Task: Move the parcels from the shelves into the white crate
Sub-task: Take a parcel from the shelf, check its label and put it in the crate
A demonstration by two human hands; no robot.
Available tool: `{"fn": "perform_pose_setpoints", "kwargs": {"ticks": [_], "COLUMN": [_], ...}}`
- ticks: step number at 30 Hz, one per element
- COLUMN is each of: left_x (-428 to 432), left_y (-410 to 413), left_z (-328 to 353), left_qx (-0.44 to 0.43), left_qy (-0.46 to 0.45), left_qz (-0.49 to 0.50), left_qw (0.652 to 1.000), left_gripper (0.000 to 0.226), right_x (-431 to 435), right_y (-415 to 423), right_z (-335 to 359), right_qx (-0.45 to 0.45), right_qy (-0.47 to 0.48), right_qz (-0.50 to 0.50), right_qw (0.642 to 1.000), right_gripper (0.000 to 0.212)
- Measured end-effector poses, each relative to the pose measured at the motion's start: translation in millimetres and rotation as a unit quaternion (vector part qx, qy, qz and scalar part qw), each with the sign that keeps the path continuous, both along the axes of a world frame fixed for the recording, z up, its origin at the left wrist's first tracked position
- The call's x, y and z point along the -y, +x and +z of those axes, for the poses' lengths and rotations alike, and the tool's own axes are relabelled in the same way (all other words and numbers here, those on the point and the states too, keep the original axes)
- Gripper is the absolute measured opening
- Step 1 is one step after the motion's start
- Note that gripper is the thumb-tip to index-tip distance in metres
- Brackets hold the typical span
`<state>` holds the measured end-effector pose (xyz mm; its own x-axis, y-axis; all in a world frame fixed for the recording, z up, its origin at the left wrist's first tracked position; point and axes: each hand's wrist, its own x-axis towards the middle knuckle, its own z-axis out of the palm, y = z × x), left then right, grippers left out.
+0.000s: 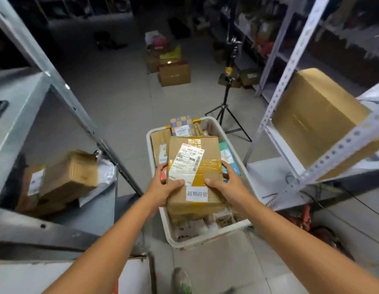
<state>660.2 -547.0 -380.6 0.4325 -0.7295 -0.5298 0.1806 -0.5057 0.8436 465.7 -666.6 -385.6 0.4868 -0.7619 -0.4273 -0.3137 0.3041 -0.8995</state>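
Note:
A brown cardboard parcel (195,164) with a white shipping label and tape is over the white crate (218,129) on the floor. My left hand (163,187) grips its left side, thumb on top. My right hand (224,183) grips its right side, thumb on top too. Several other parcels lie in the crate under and behind it, among them a checkered box (181,124). More brown parcels (65,179) sit on the lower left shelf, and a big carton (315,119) lies on the right shelf.
Metal shelving flanks the aisle: a grey rack (57,81) left, a white perforated rack (294,60) right. A black tripod stand (226,102) rises just behind the crate. Cartons (173,74) are stacked on the floor farther back. My shoe (182,281) is near the bottom edge.

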Motion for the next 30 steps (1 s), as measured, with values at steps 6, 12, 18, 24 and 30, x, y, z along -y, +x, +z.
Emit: {"fn": "perform_pose_setpoints", "kwargs": {"ticks": [6, 12, 18, 24, 30], "left_x": [2, -5, -4, 13, 9], "left_y": [24, 26, 25, 38, 41], "left_z": [-39, -94, -122, -119, -131], "left_qx": [-0.032, -0.060, -0.068, -0.059, -0.058], "left_qy": [0.033, 0.068, 0.062, 0.045, 0.041], "left_qz": [0.095, 0.155, 0.173, 0.159, 0.169], "left_qw": [0.994, 0.984, 0.981, 0.984, 0.983], "left_gripper": [0.085, 0.089, 0.094, 0.092, 0.090], "right_x": [30, 44, 54, 60, 55], "right_y": [46, 67, 70, 76, 82], "right_z": [-32, -78, -94, -94, -105], "right_qx": [-0.026, -0.070, -0.079, -0.081, -0.076], "right_qy": [0.009, 0.005, -0.016, -0.015, -0.013], "right_qz": [0.078, 0.149, 0.173, 0.147, 0.147], "right_qw": [0.997, 0.986, 0.982, 0.986, 0.986], "right_gripper": [0.075, 0.078, 0.077, 0.077, 0.078]}}
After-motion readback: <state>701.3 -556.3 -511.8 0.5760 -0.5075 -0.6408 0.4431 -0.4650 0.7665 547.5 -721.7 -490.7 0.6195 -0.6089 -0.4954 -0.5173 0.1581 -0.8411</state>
